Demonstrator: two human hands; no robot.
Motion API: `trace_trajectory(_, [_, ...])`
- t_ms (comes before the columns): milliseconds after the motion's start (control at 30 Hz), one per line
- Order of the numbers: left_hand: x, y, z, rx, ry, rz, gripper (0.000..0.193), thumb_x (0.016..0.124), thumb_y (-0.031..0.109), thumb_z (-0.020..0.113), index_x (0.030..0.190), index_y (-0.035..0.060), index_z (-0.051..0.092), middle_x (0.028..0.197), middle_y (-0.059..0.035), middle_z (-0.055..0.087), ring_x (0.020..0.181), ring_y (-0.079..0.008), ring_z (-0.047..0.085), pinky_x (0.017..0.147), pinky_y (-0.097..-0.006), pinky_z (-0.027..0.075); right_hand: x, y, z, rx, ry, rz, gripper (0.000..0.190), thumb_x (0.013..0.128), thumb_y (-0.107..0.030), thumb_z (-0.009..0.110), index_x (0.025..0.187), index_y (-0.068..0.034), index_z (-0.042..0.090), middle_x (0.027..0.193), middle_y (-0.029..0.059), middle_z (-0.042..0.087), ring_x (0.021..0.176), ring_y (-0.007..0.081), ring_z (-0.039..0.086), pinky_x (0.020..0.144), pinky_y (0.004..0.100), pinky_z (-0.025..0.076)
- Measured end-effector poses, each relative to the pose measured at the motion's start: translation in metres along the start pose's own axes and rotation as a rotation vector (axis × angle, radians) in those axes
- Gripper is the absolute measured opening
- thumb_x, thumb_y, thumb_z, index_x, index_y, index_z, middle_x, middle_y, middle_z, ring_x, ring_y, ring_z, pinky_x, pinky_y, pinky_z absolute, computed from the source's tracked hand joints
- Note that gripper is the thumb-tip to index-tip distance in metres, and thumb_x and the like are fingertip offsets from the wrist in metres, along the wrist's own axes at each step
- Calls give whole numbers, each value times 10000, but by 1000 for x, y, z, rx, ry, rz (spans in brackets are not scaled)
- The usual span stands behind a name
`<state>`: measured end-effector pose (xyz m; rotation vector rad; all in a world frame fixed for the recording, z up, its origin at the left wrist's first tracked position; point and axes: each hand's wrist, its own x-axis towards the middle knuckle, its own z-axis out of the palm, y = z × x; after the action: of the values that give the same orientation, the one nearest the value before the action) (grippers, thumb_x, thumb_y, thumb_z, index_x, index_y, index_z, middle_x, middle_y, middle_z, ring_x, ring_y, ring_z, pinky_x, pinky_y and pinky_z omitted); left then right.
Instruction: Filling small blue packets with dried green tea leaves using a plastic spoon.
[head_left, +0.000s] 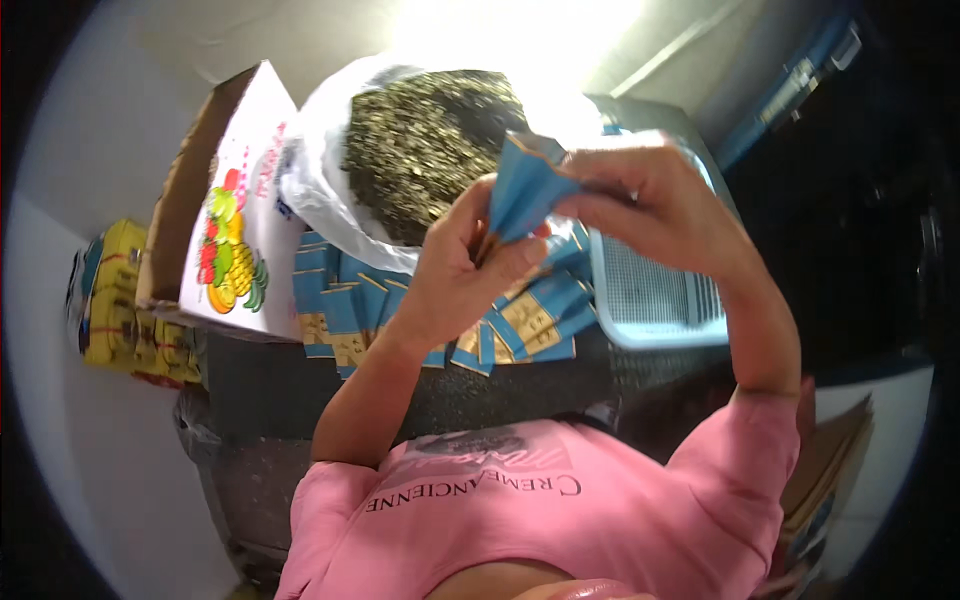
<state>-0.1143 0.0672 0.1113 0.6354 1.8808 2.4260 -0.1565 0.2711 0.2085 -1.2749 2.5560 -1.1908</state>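
Note:
A blue packet (521, 187) with gold edging is held up between my two hands, its upper edge parted a little. My left hand (469, 259) grips its lower part from the side. The fingers of my right hand (634, 199) pinch its upper right edge. Behind the packet lies a mass of dried, leaf-like greenish material (420, 142) in a white plastic bag (319, 187). Several flat blue-and-gold packets (536, 315) are spread below my hands; part of the pile is hidden by my left hand and forearm.
To the left stands an open cardboard box (255, 187) printed with fruit. A light blue plastic basket (660, 330) sits at the right on the dark tabletop (510, 390). Yellow packages (112, 315) are at the far left, and flattened cardboard (832, 457) leans at the lower right.

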Motion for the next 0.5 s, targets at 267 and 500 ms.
trace_trajectory(267, [-5,-20,22,294,-137,83,341,951,49,606,1286,-12,588,1130,-128,665,900,-160,671,790,-285,532,-65,27,-60,-162,276,100,156,952,-154,648,913,-7,682,644,-23,547,587,31,487,526,249,394])
trace_trajectory(500, [-34,-8,18,451,-211,104,336,877,-16,650,1213,-21,632,1132,-151,651,854,-157,679,743,-280,534,-108,96,-46,-287,256,557,164,973,-104,614,980,28,710,779,45,681,734,128,662,681,280,523])
